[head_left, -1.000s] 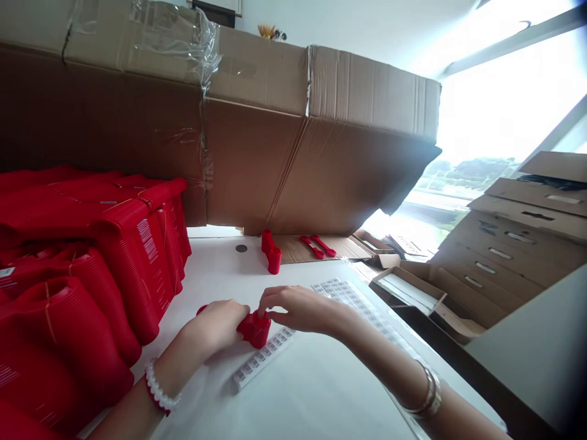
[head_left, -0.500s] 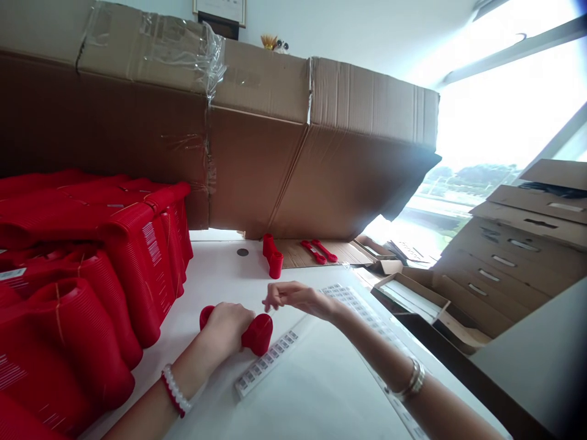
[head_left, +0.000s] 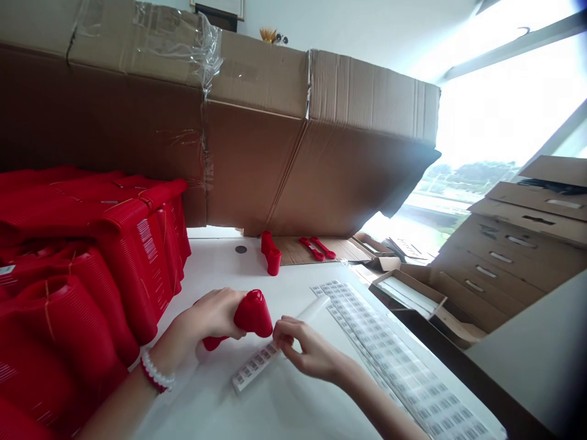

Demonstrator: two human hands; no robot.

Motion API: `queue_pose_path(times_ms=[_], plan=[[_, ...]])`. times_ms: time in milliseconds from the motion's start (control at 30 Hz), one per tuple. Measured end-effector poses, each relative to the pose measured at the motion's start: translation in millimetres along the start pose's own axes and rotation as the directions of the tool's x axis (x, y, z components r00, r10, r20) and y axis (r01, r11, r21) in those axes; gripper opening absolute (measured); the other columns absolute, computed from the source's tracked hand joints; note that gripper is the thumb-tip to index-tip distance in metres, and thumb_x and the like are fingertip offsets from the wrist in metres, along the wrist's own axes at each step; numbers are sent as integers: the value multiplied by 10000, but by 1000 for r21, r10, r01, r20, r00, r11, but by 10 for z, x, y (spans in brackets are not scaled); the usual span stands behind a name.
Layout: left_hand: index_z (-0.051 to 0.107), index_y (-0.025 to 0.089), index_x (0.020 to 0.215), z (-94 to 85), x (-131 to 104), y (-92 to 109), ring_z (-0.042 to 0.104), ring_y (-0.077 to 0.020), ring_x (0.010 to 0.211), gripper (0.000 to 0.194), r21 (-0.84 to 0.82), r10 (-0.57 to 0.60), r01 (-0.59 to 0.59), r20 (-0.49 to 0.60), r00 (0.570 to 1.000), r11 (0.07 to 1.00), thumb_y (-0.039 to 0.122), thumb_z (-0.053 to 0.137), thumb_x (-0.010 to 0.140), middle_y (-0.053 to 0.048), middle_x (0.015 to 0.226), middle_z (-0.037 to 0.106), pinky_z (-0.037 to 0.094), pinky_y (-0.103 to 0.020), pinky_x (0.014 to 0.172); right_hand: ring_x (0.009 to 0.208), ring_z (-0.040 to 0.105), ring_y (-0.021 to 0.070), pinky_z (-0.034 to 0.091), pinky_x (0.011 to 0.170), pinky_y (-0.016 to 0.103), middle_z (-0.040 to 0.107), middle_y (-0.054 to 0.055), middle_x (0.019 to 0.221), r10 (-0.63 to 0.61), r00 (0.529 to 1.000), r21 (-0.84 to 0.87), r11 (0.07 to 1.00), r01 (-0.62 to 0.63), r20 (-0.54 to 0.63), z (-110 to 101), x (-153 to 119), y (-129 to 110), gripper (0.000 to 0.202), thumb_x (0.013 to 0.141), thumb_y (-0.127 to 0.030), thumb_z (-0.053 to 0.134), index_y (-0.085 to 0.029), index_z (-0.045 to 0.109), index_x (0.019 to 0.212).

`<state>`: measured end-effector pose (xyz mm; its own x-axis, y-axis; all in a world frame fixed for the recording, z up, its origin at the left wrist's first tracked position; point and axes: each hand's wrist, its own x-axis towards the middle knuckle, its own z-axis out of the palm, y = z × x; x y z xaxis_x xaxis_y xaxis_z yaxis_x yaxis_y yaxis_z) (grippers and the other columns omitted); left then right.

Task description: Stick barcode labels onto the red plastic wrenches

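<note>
**Red piece lifted in the left hand, right hand at the label strip**

I see the small red ribbed plastic piece (head_left: 251, 315) held just above the white surface (head_left: 293, 403), near its front edge, tilted with its wider end up. My left hand (head_left: 208, 318) has its grip wrapped around the narrower lower part. My right hand (head_left: 305, 348) sits just beside it, fingertips pinched on the long white strip of barcode labels (head_left: 261, 362) that lies flat on the surface under the piece.

To the right of that strip lies a larger sheet of barcode labels (head_left: 389, 360), running along the surface edge. Further back stand a second red plastic piece (head_left: 271, 252) and two flat red parts (head_left: 316, 247) on a brown cardboard sheet.

On the left, stacked bundles of red ribbed pieces (head_left: 92, 263) crowd the surface close to my left arm. A big brown cardboard box (head_left: 275, 153) walls off the back. Flattened cardboard cartons (head_left: 509, 256) pile up at the right, below a bright window (head_left: 504, 104).
</note>
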<state>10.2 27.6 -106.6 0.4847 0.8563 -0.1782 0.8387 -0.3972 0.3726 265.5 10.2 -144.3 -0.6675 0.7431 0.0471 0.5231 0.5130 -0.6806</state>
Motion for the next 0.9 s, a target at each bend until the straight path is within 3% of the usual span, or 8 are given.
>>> queue_pose_path(times_ms=[133,233,367,500,600,667,733,900], plan=[[614,181,1035,-38,-35,-49,571,-130,698,225,-28,-41,39,-51,998,999,296,696,860,11,852,629,426,-237,572,785,583,159,492,725,298,632,24,876,158,980,-86,982,-169,-124,-151,201,271,171,959,-122,432,-184,589,932],[624,173,1031,25,-23,-14,580,-142,710,240,21,-99,100,-46,994,995,355,693,892,-2,850,620,480,-269,616,890,623,183,522,828,367,656,45,985,257,944,-194,935,-297,-206,-352,343,420,125,1007,-251,545,-164,631,983],[630,158,1078,146,26,118,628,-163,766,269,91,-148,148,-12,989,985,378,672,930,-19,889,644,548,-343,737,1156,592,274,465,1012,508,631,121,1239,295,929,-316,880,-355,-223,-529,436,327,237,988,-312,609,-151,651,1156],[592,146,1266,127,-4,234,644,-260,1064,507,117,-176,176,-12,984,977,315,787,830,-92,1146,668,502,-489,989,1282,541,269,427,1076,444,570,146,1409,185,979,-318,926,-203,-87,-541,482,-93,347,1043,-268,418,-171,603,1321],[425,136,1488,46,-120,220,483,-384,1338,989,82,-196,203,-77,977,976,222,916,634,-191,1410,546,266,-596,1183,1214,587,239,467,1008,369,614,91,1370,88,995,-280,957,-72,44,-464,570,-411,369,1005,-330,482,-214,605,1332],[321,115,1553,27,-218,151,422,-443,1383,1123,17,-227,231,-133,965,973,148,903,594,-242,1473,478,217,-618,1187,1147,608,241,482,941,348,633,85,1327,39,993,-270,963,-7,112,-376,670,-546,425,935,-357,592,-211,607,1334],[301,128,1558,70,-306,57,393,-447,1411,1041,-78,-244,233,-187,952,969,132,823,657,-239,1521,426,278,-583,1163,1029,625,233,482,834,324,665,77,1222,0,984,-271,961,49,179,-273,787,-612,438,852,-369,696,-209,653,1258],[282,228,1492,377,-414,-120,458,-275,1393,684,-391,-298,151,-350,888,908,251,569,872,-133,1529,412,472,-385,1035,686,514,136,361,591,272,624,17,879,-39,958,-287,950,123,283,-93,1006,-609,86,830,-268,676,-189,659,802]])
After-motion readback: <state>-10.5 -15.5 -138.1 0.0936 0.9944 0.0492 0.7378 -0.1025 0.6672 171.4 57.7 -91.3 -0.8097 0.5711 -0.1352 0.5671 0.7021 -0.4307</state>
